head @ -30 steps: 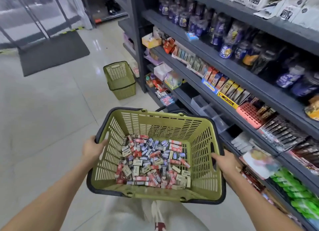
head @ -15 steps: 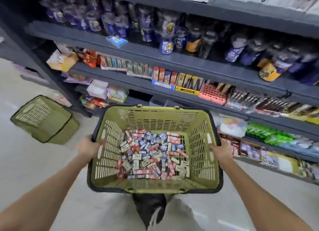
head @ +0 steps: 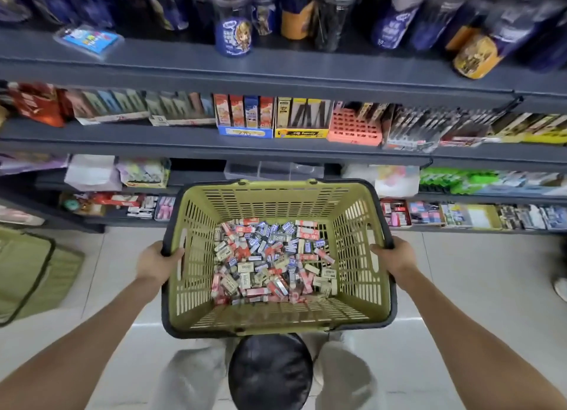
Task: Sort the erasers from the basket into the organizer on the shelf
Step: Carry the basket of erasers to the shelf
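Note:
I carry a green plastic basket point(head: 352, 287) with a dark rim in front of me, facing the shelves. My left hand point(head: 156, 261) grips its left rim and my right hand point(head: 391, 254) grips its right rim. A heap of several small wrapped erasers point(head: 270, 262), red, blue and cream, lies on the basket floor. Just beyond the basket's far edge, a clear plastic organizer point(head: 276, 170) with compartments sits on a low shelf, partly hidden under the shelf above.
Dark shelves point(head: 276, 147) full of stationery run across the view. A second green basket point(head: 33, 274) sits on the tiled floor at the left. A dark round object point(head: 270, 369) shows below the basket, between my legs. A shoe point(head: 560, 288) shows at the right edge.
I have turned from looking along the aisle to facing the shelves, and the basket has come closer to them. Both hands keep the same grip on the rim.

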A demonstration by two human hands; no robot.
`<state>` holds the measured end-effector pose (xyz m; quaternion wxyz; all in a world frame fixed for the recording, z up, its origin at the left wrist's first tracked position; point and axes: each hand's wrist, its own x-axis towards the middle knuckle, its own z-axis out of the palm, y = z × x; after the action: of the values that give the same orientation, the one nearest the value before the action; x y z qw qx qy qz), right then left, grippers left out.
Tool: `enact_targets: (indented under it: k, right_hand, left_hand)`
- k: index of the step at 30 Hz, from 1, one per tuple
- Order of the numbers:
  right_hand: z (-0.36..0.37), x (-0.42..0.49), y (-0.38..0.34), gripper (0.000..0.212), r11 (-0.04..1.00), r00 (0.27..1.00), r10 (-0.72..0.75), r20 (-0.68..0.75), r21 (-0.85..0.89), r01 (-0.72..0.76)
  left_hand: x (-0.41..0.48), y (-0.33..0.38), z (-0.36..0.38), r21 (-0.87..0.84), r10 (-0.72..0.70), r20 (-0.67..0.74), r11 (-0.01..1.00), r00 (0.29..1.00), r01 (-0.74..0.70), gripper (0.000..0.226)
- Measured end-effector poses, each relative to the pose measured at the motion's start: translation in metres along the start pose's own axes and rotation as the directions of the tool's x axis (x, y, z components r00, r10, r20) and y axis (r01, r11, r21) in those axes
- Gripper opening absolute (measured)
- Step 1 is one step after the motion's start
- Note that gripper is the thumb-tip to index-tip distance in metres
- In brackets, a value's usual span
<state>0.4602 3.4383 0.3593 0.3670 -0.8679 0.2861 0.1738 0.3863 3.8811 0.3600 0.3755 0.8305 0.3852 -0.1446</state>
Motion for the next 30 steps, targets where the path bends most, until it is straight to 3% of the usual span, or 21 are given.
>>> enact_targets:
  k: [10,17,22,25,27,30]
  right_hand:
    - [0.074,0.101,0.063,0.012,0.998,0.997,0.029,0.071,0.056,-0.033]
    - [0.112,0.164,0.103,0.014,0.996,0.963,0.090,0.253,-0.009,-0.090]
    - [0.135,0.185,0.124,0.016,0.995,0.953,0.096,0.288,-0.043,-0.087]
    - [0.144,0.203,0.115,0.011,0.997,0.981,-0.072,0.179,0.046,0.064]
    - [0.151,0.218,0.099,0.009,0.966,0.968,-0.241,0.065,-0.078,0.246]
    - [0.165,0.237,0.083,0.026,0.870,0.903,-0.422,-0.076,-0.312,0.381]
  left_hand:
    - [0.087,-0.041,0.102,0.070,0.058,-0.060,0.996,0.997,-0.054,0.026]
    - [0.148,-0.072,0.150,0.196,0.092,0.043,0.976,0.995,-0.099,0.021]
    - [0.169,-0.095,0.184,-0.016,0.022,-0.002,1.000,1.000,-0.022,0.024]
    - [0.184,-0.087,0.191,0.212,0.257,-0.114,0.950,0.960,-0.229,0.031]
    - [0.199,-0.068,0.192,0.381,0.455,-0.156,0.847,0.877,-0.372,0.048]
    - [0.224,-0.043,0.198,0.564,0.661,-0.092,0.651,0.745,-0.508,0.066]
